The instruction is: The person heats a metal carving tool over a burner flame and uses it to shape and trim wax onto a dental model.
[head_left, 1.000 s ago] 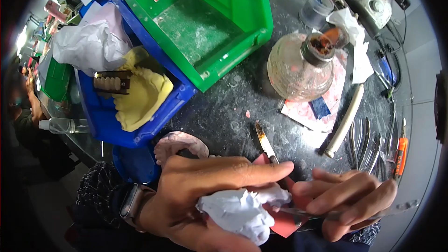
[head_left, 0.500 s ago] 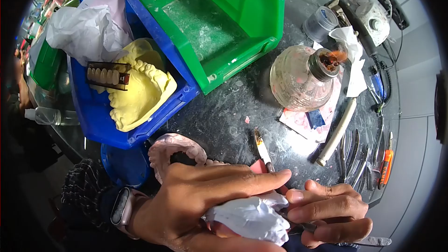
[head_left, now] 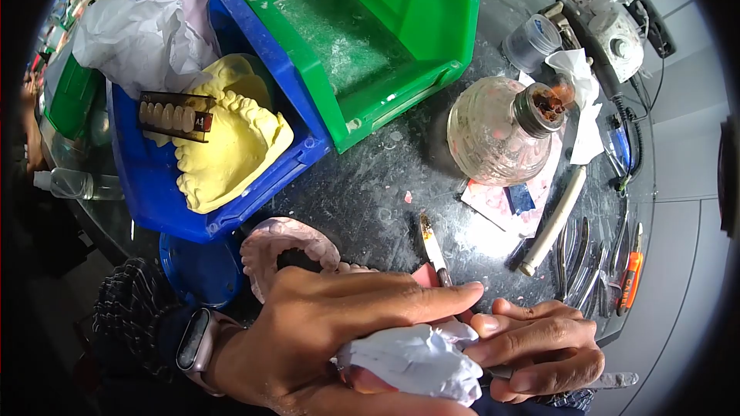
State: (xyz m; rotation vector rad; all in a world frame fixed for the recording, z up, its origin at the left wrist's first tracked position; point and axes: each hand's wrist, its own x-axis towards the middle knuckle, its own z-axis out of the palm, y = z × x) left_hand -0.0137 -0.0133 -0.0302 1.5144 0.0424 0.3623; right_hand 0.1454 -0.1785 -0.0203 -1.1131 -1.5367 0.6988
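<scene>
My left hand (head_left: 297, 323) is wrapped round a white plaster dental model (head_left: 412, 360), its index finger stretched out above it. Pink material shows at the model's lower left. Closed round a slim metal hand tool (head_left: 617, 380), my right hand (head_left: 543, 347) touches the model's right side. The tool's flat end sticks out to the right; its working tip is hidden. Just beyond my left hand lies a pinkish dental cast (head_left: 274, 250), partly covered by the fingers. A wax knife (head_left: 434, 246) with a stained blade rests past my fingertips, beside a pink piece (head_left: 425, 276).
A blue bin (head_left: 308, 158) holds a yellow dental cast (head_left: 239, 150), a card of teeth (head_left: 173, 117) and crumpled paper (head_left: 146, 38). Beyond are a green bin (head_left: 401, 100) and a glass burner (head_left: 489, 135) with a flame. Pliers (head_left: 574, 254) and an orange-handled tool (head_left: 630, 281) lie right.
My right hand has shifted slightly left and its fingers have curled a little more round the tool. My left hand keeps its hold on the model. The view has shifted slightly.
</scene>
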